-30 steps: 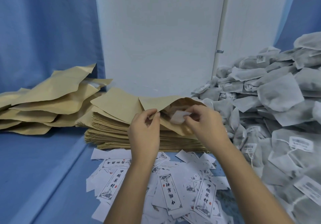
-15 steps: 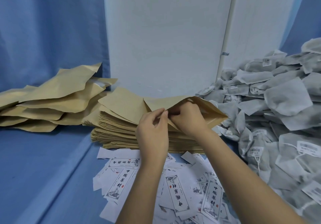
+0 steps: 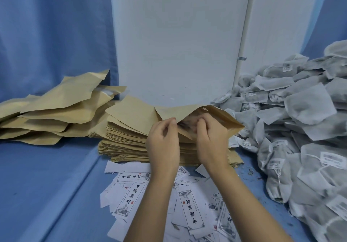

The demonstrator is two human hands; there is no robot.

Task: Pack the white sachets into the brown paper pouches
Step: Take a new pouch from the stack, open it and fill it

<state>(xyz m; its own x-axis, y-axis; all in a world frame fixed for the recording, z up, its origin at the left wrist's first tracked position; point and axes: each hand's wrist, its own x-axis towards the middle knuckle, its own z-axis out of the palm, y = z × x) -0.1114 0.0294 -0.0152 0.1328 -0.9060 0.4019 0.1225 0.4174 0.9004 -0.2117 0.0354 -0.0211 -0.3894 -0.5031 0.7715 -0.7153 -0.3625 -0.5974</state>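
Mid-frame, left hand pinches the brown pouch lip; right hand curls inside its mouth, holding I cannot tell what; best spread that lip wide

Grips: two bare hands, the left grip and the right grip.
Open pouch: one, at the two grips.
Stack of flat pouches: one; its layers are too many and too thin to count.
Loose pouches: one heap at the left of the counter; about eight show, overlapping.
White sachets: one heap at the right, dozens, too many to count.
Printed slips: one scatter; at least four show print, and many more are blank or half covered.
White panels: two, side by side.
Metal clip: one, between the panels.
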